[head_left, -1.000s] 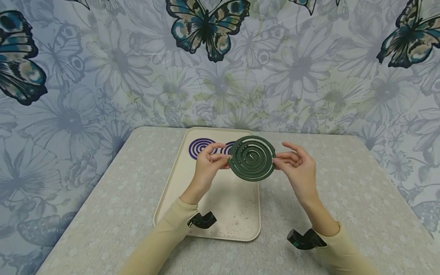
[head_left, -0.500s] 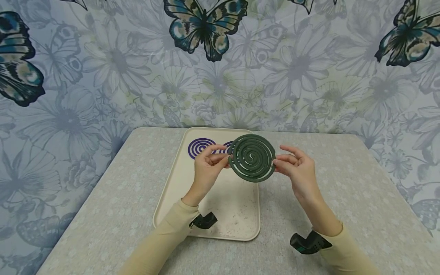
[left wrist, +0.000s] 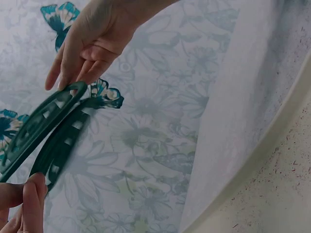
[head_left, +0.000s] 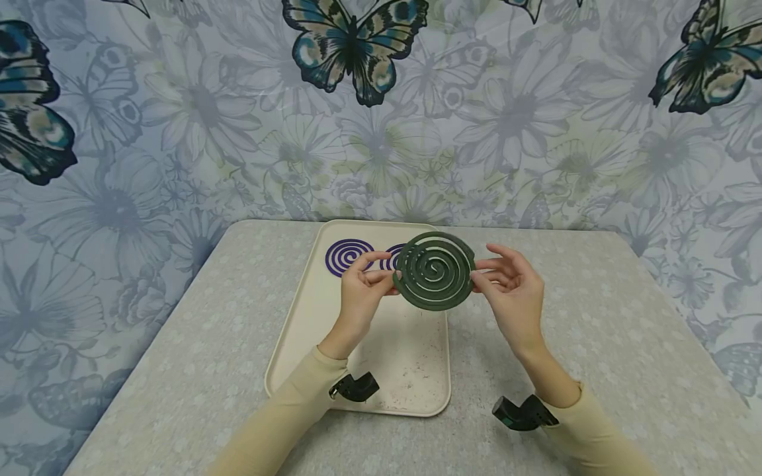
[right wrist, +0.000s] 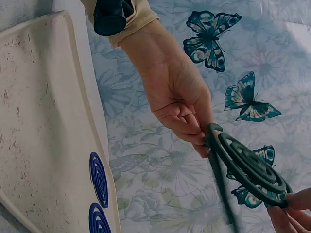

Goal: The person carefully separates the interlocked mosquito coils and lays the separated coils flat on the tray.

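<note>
A green mosquito coil [head_left: 434, 304] is held up over the tray's right side. My left hand [head_left: 360, 287] pinches its left edge between thumb and fingers, while the right hand [head_left: 514, 291] pinches the opposite edge. Seen from the left wrist, the coil [left wrist: 60, 141] is two nested spirals tilted apart, with gaps between them. From the right wrist too, one spiral [right wrist: 248, 165] swings away from the other, each hand at an end. Two purple spiral coils lie flat at the tray's far end: the left one [head_left: 342, 248] is mostly visible, the other [head_left: 389, 258] is largely hidden.
The cream rectangular tray [head_left: 411, 370] lies on a grey patterned table [head_left: 571, 317], dark crumbs scattered over its near part. A wall covering [head_left: 512, 132] with butterflies and flowers rises behind the table. Black wrist cameras [head_left: 357, 387] sit on both sleeves.
Both hands keep hold of the green coil and tilt it slightly back and forth. Gaps between its spirals shift, and the right wrist dips then rises again. The purple coils stay put.
</note>
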{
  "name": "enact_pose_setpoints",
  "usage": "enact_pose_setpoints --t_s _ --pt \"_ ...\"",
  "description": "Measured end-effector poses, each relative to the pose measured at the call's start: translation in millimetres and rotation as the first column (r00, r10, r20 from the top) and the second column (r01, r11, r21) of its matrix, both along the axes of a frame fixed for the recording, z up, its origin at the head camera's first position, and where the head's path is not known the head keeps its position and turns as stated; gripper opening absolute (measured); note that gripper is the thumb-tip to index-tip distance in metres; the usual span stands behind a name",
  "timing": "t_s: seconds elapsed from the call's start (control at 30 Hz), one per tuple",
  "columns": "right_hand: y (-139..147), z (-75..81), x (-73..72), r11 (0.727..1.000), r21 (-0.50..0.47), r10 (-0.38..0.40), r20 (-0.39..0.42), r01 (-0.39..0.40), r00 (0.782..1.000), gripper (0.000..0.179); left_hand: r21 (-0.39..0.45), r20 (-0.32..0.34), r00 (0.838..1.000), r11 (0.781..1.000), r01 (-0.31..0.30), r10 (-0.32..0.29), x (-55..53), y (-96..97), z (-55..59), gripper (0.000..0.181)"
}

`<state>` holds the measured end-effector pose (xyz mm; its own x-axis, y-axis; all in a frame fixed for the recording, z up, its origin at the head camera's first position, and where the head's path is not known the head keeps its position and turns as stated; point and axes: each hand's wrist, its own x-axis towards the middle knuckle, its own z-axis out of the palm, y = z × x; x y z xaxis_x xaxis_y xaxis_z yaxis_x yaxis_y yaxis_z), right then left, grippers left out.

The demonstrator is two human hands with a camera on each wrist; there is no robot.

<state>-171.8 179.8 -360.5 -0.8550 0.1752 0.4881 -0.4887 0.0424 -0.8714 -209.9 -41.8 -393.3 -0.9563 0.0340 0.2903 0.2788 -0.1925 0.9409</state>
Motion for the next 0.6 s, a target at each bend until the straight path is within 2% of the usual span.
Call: enact_pose_setpoints --t_s 0.07,0.1,0.2,0.33,0.47,0.6 --pt "0.3 -0.5 -0.1 1.0 0.005 0.012 -0.04 -0.012 0.999 0.044 0.007 0.027 1.0 1.0 0.004 -0.005 -1.0 -0.1 0.4 0.034" --pt "0.7 -0.1 0.0 1.0 -0.007 0.026 -0.026 -0.027 0.999 0.045 0.008 0.032 0.999 1.0 0.007 -0.008 -1.5 -0.2 0.3 0.034" --pt "3.3 1.4 -0.3 0.995 -0.074 0.076 0.087 -0.069 0.993 0.044 0.008 0.026 1.0 1.0 0.015 -0.015 -3.0 -0.8 0.0 0.034" --pt "7.1 3.1 -2.6 0.976 -0.186 0.152 0.216 -0.112 0.965 0.04 0.012 0.011 1.0 1.0 0.012 -0.012 -3.9 -2.1 0.7 0.031" --pt "8.8 3.7 -5.4 0.962 -0.237 0.2 0.26 -0.138 0.945 0.038 0.018 0.009 1.0 1.0 0.002 -0.002 -5.0 -5.0 1.3 0.03" --pt "9.2 3.7 -8.1 0.959 -0.25 0.204 0.29 -0.132 0.935 0.037 0.028 0.002 1.0 1.0 -0.008 0.008 -7.6 -9.6 0.9 0.029"
